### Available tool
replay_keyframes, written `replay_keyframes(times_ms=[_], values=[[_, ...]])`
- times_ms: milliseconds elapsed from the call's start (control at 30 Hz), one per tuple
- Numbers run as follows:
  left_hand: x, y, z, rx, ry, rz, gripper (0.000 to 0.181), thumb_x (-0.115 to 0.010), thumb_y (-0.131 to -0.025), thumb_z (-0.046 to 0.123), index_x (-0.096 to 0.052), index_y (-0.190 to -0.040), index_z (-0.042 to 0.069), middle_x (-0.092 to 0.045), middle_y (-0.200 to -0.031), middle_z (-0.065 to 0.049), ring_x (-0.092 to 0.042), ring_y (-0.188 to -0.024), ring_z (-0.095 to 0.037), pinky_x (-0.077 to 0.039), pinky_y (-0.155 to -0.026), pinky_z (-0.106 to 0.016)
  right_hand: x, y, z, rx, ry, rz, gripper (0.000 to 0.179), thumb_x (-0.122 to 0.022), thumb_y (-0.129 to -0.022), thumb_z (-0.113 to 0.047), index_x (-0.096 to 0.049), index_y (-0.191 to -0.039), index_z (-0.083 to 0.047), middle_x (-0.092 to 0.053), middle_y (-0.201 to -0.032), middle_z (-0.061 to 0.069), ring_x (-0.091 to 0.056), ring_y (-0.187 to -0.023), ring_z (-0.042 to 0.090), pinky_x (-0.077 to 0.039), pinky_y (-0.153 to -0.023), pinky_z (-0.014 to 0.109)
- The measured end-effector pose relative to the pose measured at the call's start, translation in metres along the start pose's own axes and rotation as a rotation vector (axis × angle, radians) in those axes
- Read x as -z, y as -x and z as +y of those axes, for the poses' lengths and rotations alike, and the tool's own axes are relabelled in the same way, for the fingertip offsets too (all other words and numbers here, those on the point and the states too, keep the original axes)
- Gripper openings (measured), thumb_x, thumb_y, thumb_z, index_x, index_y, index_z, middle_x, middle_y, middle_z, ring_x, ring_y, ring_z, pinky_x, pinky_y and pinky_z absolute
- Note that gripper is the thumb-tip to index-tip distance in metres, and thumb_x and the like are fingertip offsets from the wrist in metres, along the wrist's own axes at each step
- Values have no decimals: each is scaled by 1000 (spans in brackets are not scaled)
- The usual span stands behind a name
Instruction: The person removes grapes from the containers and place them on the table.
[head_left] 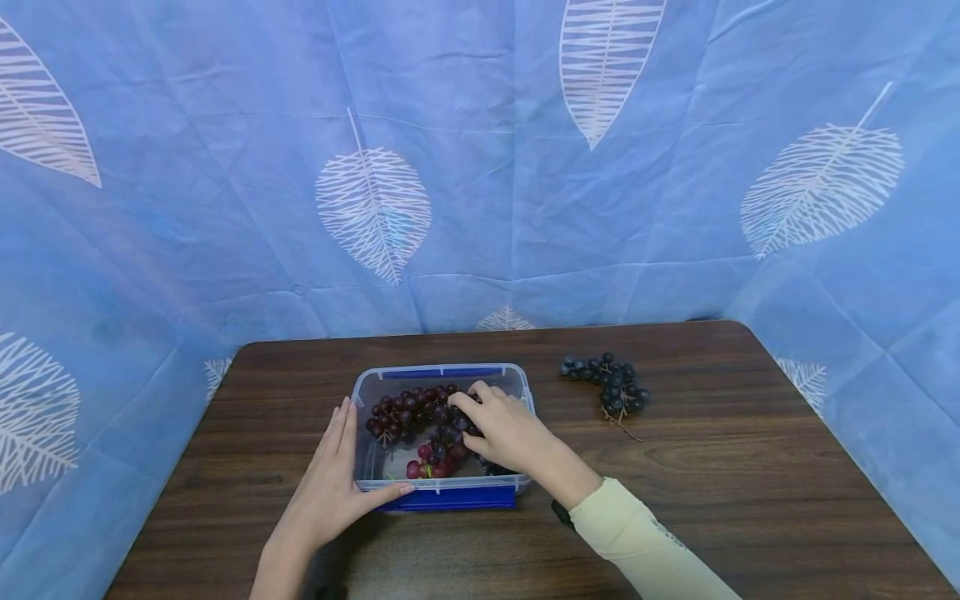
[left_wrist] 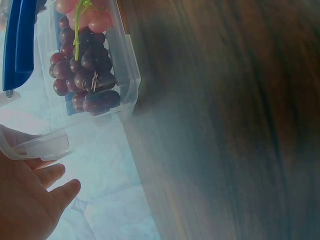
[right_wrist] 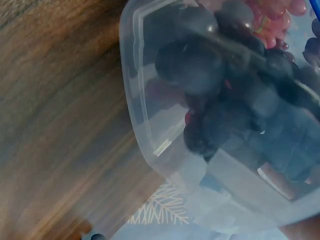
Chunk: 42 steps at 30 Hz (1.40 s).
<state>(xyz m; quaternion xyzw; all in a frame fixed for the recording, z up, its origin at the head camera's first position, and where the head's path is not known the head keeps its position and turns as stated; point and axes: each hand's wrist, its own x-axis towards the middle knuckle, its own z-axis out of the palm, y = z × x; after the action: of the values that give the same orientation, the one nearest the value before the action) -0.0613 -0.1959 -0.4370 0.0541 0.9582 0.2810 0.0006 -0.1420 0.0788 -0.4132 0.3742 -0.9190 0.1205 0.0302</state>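
A clear plastic container (head_left: 381,467) with blue latches holds several bunches of grapes. My left hand (head_left: 330,483) is at its left end, fingers straight along the side and thumb on the front rim. My right hand (head_left: 506,429) reaches in over the right end, its fingers and thumb curled round a bunch of dark grapes (head_left: 457,425); its fingertips partly hide them. These dark grapes (right_wrist: 192,65) show through the wall in the right wrist view. Reddish-purple grapes (head_left: 405,412) lie at the left inside, and pinkish-red grapes (head_left: 427,467) with a green stem near the front.
Another bunch of black grapes (head_left: 618,383) with a brown stem lies on the wooden table (head_left: 712,467), right of the container. A blue latch (head_left: 465,498) hangs folded down at the container's front. Behind the table hangs a blue cloth (head_left: 480,208) with white leaf prints.
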Motion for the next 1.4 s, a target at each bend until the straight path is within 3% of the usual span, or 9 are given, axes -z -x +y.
replay_keyframes(times_ms=[400, 933, 1400], values=[[-1, -1, -2, -2, -6, -4, 138, -76, -82, 75, 2, -169, 2, 0, -175, -26, -8, -159, -53, -24, -120, -74, 12, 3, 6, 9, -16, 52, 47, -76, -100, -23, -60, -143, -14, -62, -128, 15, -64, -92, 23, -54, -69, 34], [-1, 0, -2, 6, -17, -7, 138, -77, -81, 74, 1, -169, 1, -1, -175, -27, -9, -159, -53, -24, -120, -74, 30, 6, 8, 22, -18, 126, 45, -77, -99, -20, -61, -141, -12, -62, -127, 15, -63, -88, 23, -52, -66, 33], [1, -1, -2, 15, -7, -24, 138, -76, -82, 75, 3, -169, 2, 2, -176, -26, -6, -159, -52, -22, -121, -74, 60, 10, 13, -49, -55, 177, 47, -74, -100, -15, -59, -144, -11, -60, -130, 16, -62, -93, 25, -49, -63, 32]])
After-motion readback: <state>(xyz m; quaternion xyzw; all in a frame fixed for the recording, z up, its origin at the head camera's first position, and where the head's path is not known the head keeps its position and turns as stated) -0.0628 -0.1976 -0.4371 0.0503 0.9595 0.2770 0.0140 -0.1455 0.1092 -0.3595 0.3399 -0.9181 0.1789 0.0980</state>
